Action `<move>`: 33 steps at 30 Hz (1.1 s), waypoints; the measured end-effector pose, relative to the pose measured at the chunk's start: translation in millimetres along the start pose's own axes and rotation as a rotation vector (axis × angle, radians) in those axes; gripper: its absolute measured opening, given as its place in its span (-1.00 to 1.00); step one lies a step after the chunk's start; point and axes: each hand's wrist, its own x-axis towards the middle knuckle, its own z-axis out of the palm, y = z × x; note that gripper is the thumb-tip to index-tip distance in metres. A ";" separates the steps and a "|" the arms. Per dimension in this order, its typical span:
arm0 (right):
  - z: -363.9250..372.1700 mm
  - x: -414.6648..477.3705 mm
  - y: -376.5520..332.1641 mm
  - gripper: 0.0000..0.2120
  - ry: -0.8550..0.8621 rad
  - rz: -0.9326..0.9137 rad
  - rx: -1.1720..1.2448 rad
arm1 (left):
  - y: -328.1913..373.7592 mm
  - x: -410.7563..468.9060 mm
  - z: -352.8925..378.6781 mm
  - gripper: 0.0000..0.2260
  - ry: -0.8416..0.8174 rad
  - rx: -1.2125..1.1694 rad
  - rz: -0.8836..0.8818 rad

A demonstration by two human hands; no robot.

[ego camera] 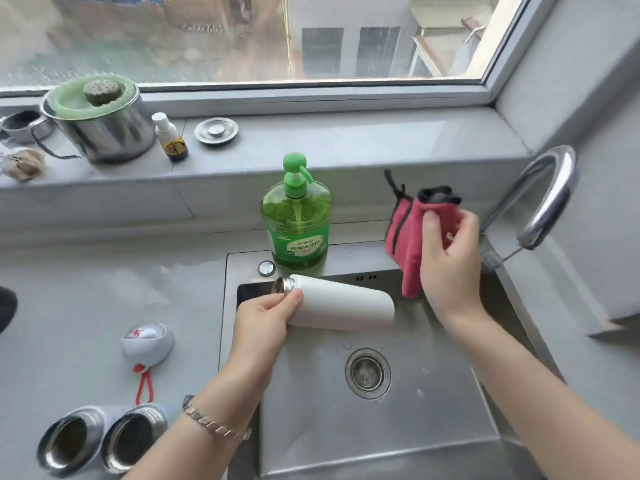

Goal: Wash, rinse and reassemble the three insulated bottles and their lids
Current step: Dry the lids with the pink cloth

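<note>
White bottle [341, 308] gets gripped sideways over the sink [450, 393] by the left hand [266, 318], probably for wiping; red cloth [403, 237] is clutched in the right hand [446, 258] at 2 o'clock.

You see a matt white bottle [346, 306] with a shiny bare-metal neck, a soft red cloth [403, 244], a brushed steel sink [433, 410], a glossy chrome tap [550, 188] and a translucent green plastic soap bottle [296, 220].

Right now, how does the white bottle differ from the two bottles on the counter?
The white bottle lies sideways in the left hand over the sink; the counter bottles stand upright, untouched. Its mouth looks narrower than theirs. All three are uncapped.
</note>
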 end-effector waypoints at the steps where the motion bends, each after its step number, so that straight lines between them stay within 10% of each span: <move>1: -12.5 -26.6 0.9 -0.91 -0.032 0.012 0.019 | -3.3 -11.6 0.7 -0.69 -0.008 -0.016 0.006; 9: -66.3 -158.7 39.8 -0.75 -0.657 -0.425 -0.511 | -26.5 -104.2 16.2 -0.73 -0.030 -0.056 0.120; 20: -80.8 -172.8 35.8 0.07 -0.499 -0.705 -0.747 | -46.1 -187.8 39.5 -0.67 0.105 -0.084 0.164; 25: -88.8 -163.9 36.5 -0.31 -0.517 -0.710 -0.683 | -45.4 -201.7 28.0 -0.71 0.103 -0.134 0.113; 33: -79.4 -171.4 30.5 -0.30 -0.546 -0.746 -0.700 | -38.8 -200.6 4.4 -0.69 0.109 -0.183 0.137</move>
